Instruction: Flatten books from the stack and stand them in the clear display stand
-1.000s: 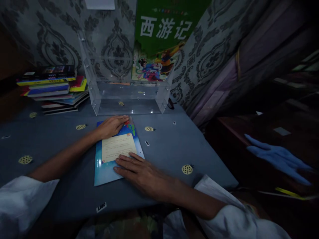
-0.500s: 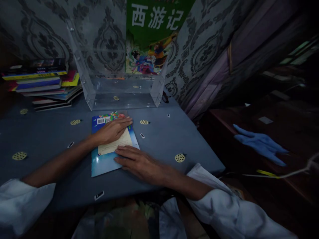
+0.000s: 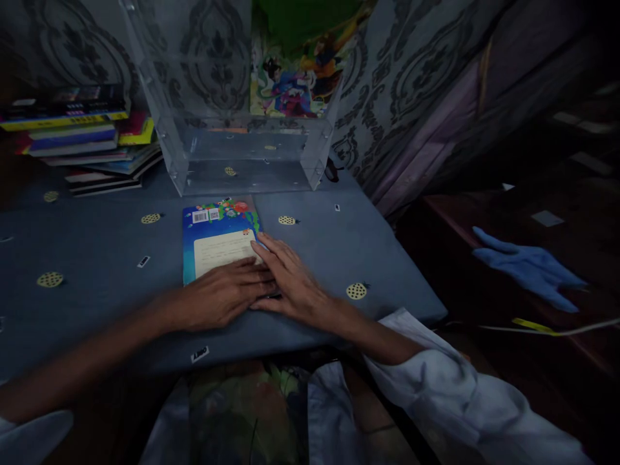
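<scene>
A thin blue picture book lies flat on the table with its back cover up, showing barcodes at the top and a cream text panel. My left hand rests across the lower part of the cover, fingers stretched out to the right and hiding it. Beside it, my right hand lies on the book's right edge, its fingers extended and pointing up and left. The fingertips of both hands meet or overlap near the lower right of the book.
Behind the book stands a clear acrylic rack holding a green illustrated book. Several books form a stack at the left. A blue glove lies on a dark surface to the right, beyond the table edge.
My left hand has slid from the upper cover down to the lower part. My right hand has shifted slightly up and right to the book's edge. The view has tilted downward.
</scene>
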The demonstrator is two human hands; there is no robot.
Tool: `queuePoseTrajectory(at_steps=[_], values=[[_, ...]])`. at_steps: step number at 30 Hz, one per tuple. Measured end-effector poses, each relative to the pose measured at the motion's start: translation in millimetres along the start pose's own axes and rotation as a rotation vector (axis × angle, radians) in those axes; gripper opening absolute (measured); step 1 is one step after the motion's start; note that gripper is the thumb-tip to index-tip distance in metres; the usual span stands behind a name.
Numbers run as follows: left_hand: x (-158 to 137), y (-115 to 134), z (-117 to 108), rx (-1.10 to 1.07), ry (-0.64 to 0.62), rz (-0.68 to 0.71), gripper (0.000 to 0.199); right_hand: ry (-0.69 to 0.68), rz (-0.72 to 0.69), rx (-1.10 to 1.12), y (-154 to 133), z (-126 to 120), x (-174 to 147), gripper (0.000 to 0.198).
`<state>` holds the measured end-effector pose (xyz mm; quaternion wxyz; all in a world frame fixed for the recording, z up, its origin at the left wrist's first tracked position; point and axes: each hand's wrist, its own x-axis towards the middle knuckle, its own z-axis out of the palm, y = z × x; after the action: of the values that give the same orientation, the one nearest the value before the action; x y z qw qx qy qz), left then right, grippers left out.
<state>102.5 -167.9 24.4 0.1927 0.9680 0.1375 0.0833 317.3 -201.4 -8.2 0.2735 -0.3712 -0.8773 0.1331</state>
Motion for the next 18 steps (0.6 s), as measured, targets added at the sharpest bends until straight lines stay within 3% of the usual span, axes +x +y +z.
queuePoseTrajectory(at_steps=[11,18], values=[[-62,12,19,0.077,0.004,-0.066,0.097,-0.155,-0.098,0.019,-2,-8,-4,0.078],[-86,21,18,0.137,0.163,-0.104,0.082,-0.352,-0.166,0.088,-26,-14,35,0.056]])
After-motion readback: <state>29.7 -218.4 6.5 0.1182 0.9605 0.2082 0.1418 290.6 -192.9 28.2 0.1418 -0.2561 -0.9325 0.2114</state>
